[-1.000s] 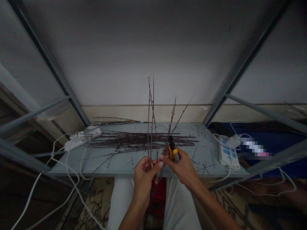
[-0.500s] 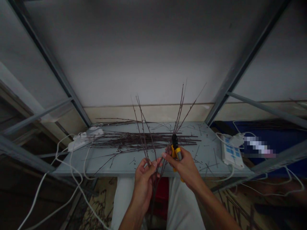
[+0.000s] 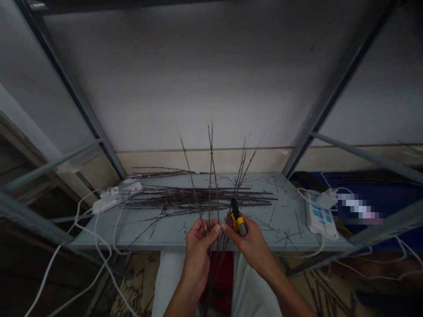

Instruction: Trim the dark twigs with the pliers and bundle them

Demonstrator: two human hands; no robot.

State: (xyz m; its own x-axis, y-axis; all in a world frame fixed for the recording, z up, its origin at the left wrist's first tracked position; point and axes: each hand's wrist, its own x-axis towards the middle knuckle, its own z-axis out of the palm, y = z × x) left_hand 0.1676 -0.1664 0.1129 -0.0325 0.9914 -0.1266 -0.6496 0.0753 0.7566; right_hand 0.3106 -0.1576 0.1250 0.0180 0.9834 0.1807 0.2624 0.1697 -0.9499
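Observation:
Thin, dark twigs [image 3: 210, 176] stand upright between my hands, their tips fanning out towards the wall and their lower ends dropping past the shelf edge. My left hand [image 3: 198, 251] is closed around several of them. Held in my right hand [image 3: 254, 244] are pruning shears [image 3: 238, 220] with yellow handles and a black head pointing up. The thumb and fingertips of that hand also touch the twigs close to my left fingertips. Whether the shears' blades are apart cannot be made out. Behind my hands, a pile of twigs [image 3: 185, 198] lies across the grey shelf [image 3: 132, 235].
White power strips lie at the left [image 3: 112, 197] and the right [image 3: 320, 215], with loose white cables hanging down. Short twig offcuts [image 3: 289, 233] are scattered on the shelf's right side. Metal posts [image 3: 95, 125] frame both sides. A red object [image 3: 224, 264] shows below the shelf.
My right hand has moved left with the shears, bringing its fingertips close to my left hand. The upright twigs have shifted, some now standing nearer the middle.

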